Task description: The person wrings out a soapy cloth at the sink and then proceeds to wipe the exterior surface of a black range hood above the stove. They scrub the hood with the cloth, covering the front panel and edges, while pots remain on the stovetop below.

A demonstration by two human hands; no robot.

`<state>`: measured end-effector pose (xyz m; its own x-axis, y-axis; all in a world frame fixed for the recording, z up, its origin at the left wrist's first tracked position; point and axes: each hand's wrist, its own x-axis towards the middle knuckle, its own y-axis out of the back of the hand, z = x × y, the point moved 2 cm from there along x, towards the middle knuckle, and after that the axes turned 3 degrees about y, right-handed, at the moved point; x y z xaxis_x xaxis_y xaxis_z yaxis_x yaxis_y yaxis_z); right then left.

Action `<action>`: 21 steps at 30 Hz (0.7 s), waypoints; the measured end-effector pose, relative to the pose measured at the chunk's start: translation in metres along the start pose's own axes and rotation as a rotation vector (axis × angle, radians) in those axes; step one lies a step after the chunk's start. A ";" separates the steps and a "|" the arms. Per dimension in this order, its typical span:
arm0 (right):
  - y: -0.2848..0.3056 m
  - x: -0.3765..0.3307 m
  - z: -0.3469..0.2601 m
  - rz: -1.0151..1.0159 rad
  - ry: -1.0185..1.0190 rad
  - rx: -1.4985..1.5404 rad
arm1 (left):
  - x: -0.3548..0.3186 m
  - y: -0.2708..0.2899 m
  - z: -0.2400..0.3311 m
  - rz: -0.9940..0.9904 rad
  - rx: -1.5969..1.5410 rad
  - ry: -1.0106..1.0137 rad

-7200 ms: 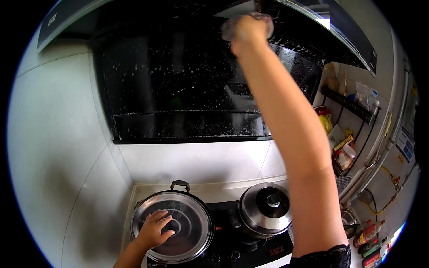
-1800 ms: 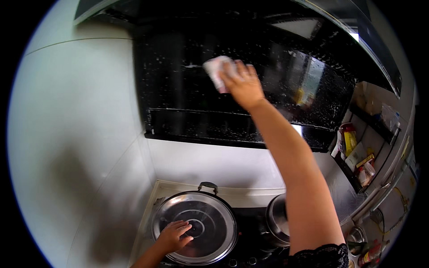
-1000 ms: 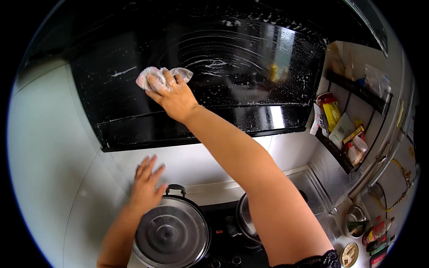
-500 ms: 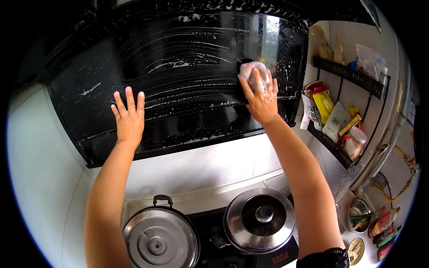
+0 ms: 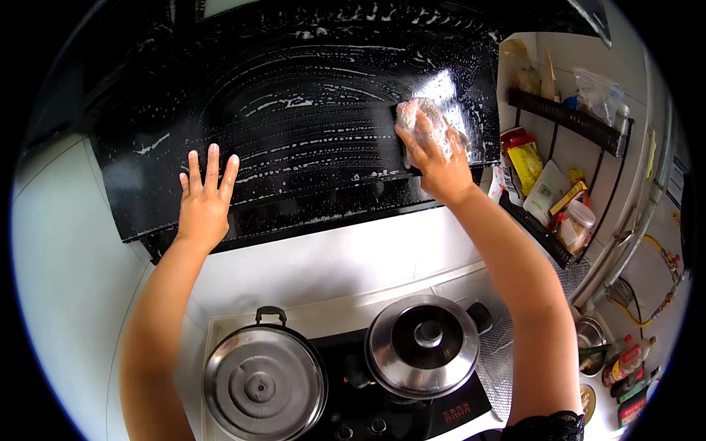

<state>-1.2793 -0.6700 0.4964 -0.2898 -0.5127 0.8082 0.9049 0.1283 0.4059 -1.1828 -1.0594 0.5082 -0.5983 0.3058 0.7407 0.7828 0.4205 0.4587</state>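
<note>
A glossy black panel [image 5: 316, 151], apparently the front of a range hood, is streaked with white suds and water drops. My left hand [image 5: 204, 209] rests against its lower left part, fingers spread and holding nothing. Toward the right end of the panel, my right hand [image 5: 446, 175] presses a foamy, pinkish-white cloth [image 5: 418, 110] against the surface. Fingers and palm cover part of the cloth. Below the panel's lower edge a darker black strip of the hood [image 5: 334, 209] shows.
Underneath, a large lidded steel pot [image 5: 261, 386] and a lidded pan [image 5: 397, 367] stand on a black cooktop [image 5: 342, 408]. A black wall rack [image 5: 566, 121] with packets and jars hangs at right. Bottles [image 5: 629, 361] stand at the lower right.
The panel's lower edge has swung away from the strip behind it, showing more of that strip. My right hand and the cloth have shifted slightly right and down; my left hand stays on the panel.
</note>
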 end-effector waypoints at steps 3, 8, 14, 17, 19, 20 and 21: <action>0.053 -0.001 0.012 -0.095 0.002 0.074 | 0.000 0.047 -0.005 -0.076 -0.053 -0.049; 0.120 0.009 0.020 -0.111 0.013 0.036 | -0.002 0.118 -0.036 -0.165 -0.140 -0.115; 0.174 0.012 0.042 0.275 -0.084 0.014 | 0.003 0.139 -0.079 0.204 -0.277 -0.247; 0.196 0.016 0.047 0.533 -0.048 -0.015 | -0.006 0.161 -0.127 0.315 -0.270 -0.154; 0.204 0.005 0.040 0.698 -0.007 -0.141 | -0.013 0.176 -0.148 0.364 -0.294 -0.090; 0.195 -0.008 0.035 0.782 0.006 -0.146 | -0.009 0.177 -0.148 0.387 -0.295 -0.091; 0.184 -0.024 0.029 0.860 0.019 -0.159 | -0.002 0.175 -0.146 0.412 -0.305 -0.094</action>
<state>-1.1151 -0.6093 0.5645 0.5174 -0.3063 0.7991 0.8404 0.3580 -0.4069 -1.0193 -1.1109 0.6587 -0.2323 0.4746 0.8490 0.9624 -0.0140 0.2711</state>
